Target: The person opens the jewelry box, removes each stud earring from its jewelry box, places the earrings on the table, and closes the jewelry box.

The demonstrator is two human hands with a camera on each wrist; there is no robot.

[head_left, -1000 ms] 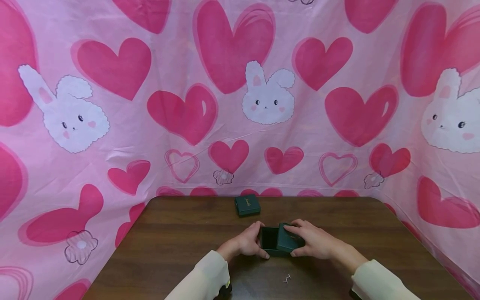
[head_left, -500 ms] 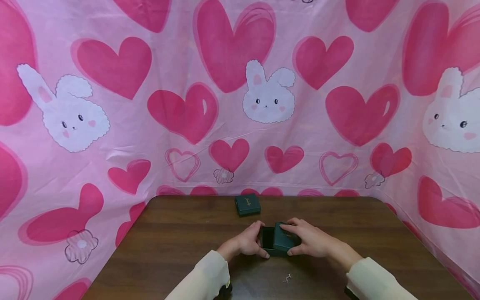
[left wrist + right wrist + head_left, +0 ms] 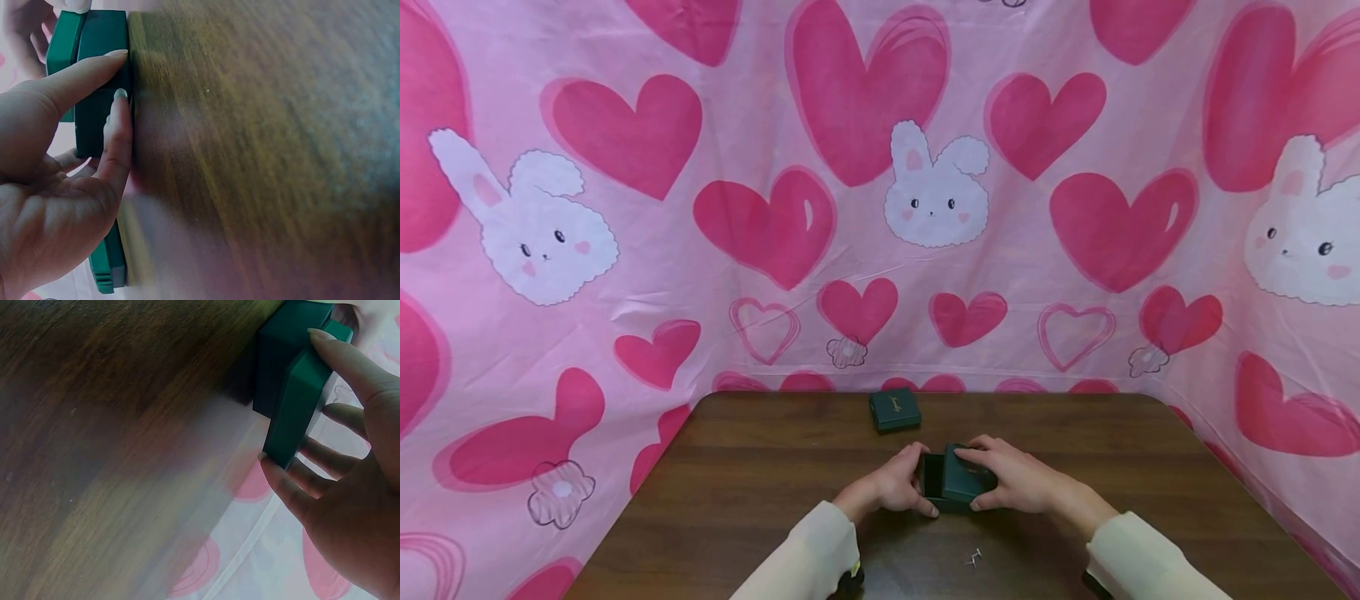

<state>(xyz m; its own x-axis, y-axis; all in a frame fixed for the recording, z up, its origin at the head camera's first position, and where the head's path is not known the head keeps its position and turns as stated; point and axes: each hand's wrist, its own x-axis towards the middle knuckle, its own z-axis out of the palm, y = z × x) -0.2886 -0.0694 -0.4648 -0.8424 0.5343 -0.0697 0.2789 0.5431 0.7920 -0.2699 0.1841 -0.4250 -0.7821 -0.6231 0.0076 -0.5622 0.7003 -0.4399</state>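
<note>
Holding box (image 3: 953,505) on table (image 3: 737,492) with left hand (image 3: 897,483), lid (image 3: 962,478) with right hand (image 3: 1021,478); fingers and thumbs spread to fit. Judged partway: lid offset, not seated, box's left part uncovered. Inside dark, contents unclear. Second box (image 3: 896,412) closed, behind; small metal pieces (image 3: 974,557) outside, nearer.

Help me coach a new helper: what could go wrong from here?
The lid sits off-centre on the open box, so it might catch. It overhangs one end, so it could drop if the right hand slips. The silver bits lie loose on the table; a sleeve might brush them.
</note>
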